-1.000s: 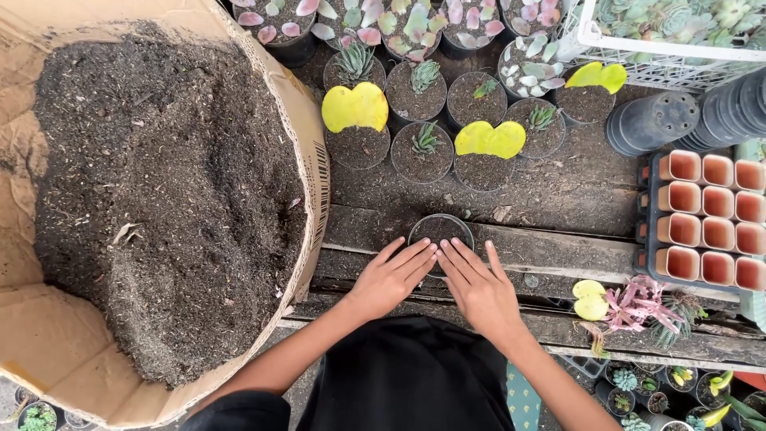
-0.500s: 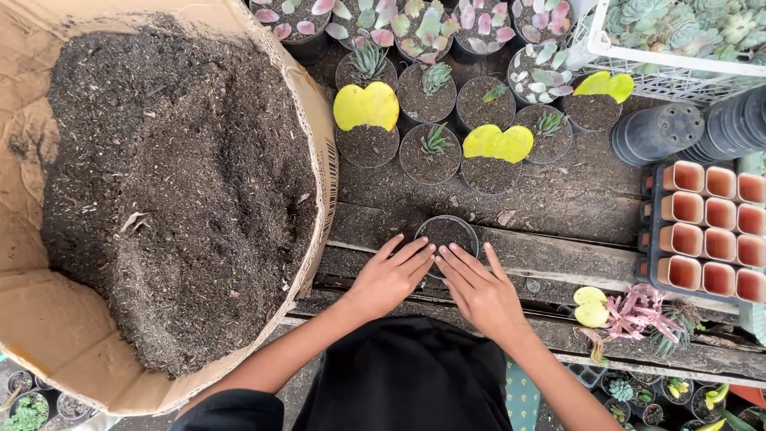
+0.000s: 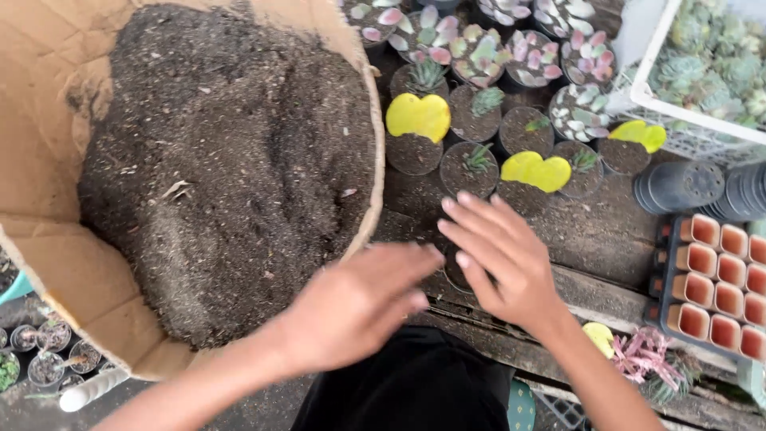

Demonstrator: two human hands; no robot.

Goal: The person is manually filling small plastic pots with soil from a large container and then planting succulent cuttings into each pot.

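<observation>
both hands are up over the bench now, blurred. the left hand is flat, palm down, fingers together and pointing toward three o'clock, holding nothing. the right hand is spread wide, fingers fanned toward eleven o'clock, also holding nothing. under the right palm sits the small black pot, round, dark soil inside; only a sliver of its rim shows at the hand's seven o'clock edge, and i cannot tell if the fingers touch it.

at nine o'clock from the hands lies the big cardboard box, brown, soft-edged and sagging, heaped with dark, crumbly, fibrous soil. the bench is rough weathered planks dusted with dirt.

at twelve o'clock stand rows of small round pots: two carry flat, heart-shaped yellow leaves, others spiky green succulents, and further back fleshy pink-and-green rosettes. at two o'clock a white wire basket holds blue-green rosettes. at three o'clock, stacked black pots lie on their sides, and below them a black tray of square terracotta-coloured pots, smooth and hollow. at four o'clock a loose pink succulent lies by the bench edge. bottom left, tiny potted plants sit on the ground.
</observation>
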